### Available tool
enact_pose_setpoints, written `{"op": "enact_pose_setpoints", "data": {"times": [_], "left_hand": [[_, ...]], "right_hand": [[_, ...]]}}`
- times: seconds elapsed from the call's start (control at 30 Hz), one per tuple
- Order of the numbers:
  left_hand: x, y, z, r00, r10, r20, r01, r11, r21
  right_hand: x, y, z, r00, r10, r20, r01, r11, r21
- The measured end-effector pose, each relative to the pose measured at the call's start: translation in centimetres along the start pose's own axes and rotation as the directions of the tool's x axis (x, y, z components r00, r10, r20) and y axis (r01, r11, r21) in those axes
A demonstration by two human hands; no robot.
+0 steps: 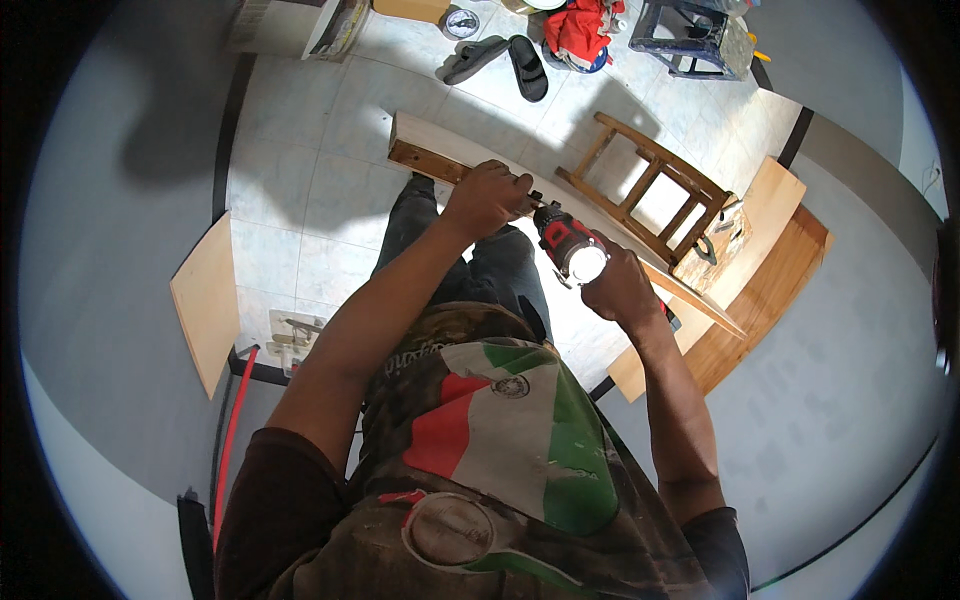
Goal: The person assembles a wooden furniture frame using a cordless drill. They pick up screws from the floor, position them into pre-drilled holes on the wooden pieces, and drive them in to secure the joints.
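A long wooden board (430, 160), pale on its broad face and brown along its edge, lies slanting across in front of me. My left hand (487, 200) is closed at the board's edge, its fingertips beside a small dark piece (537, 198). What those fingers pinch is too small to make out. Wrapped round the grip of a red and black cordless drill (565, 243) is my right hand (618, 285). The drill's front end points toward the dark piece by my left fingertips. A bright glare covers the drill's rear end.
Past the board, a wooden ladder-like frame (650, 185) leans near a workbench plank (745, 235) with a dark clamp (706, 250). Black sandals (528, 68), a blue step stool (690, 40) and a red cloth (580, 30) are farther off. A panel (205, 305) leans at the left wall.
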State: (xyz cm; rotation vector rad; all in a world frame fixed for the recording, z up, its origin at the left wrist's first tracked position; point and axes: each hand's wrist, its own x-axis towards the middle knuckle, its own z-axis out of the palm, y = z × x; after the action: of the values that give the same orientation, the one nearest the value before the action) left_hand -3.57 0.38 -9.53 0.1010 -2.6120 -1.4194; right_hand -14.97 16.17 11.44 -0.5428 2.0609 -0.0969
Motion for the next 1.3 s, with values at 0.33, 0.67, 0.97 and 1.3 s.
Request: {"op": "enact_pose_setpoints", "data": {"times": [0.33,0.67,0.97,1.3], "left_hand": [[-1.0,-1.2,1.5,0.99,0.087,-0.107,-0.08,0.994,0.07],[-0.6,-0.7,0.5,0.994,0.09,-0.067,-0.084,0.992,0.09],[-0.8,-0.7,0.9,0.993,0.09,-0.071,-0.081,0.99,0.119],[-0.2,-0.1,-0.2,0.986,-0.006,0.164,-0.023,0.985,0.17]], "right_hand": [[-0.1,0.7,0.2,1.0,0.004,-0.009,-0.003,0.997,0.076],[-0.2,0.6,0.4,1.0,0.011,-0.01,-0.01,0.998,0.068],[0.0,0.5,-0.4,0.999,0.033,0.031,-0.034,0.999,0.04],[-0.3,0.4,0.6,0.995,0.056,-0.083,-0.052,0.997,0.049]]}}
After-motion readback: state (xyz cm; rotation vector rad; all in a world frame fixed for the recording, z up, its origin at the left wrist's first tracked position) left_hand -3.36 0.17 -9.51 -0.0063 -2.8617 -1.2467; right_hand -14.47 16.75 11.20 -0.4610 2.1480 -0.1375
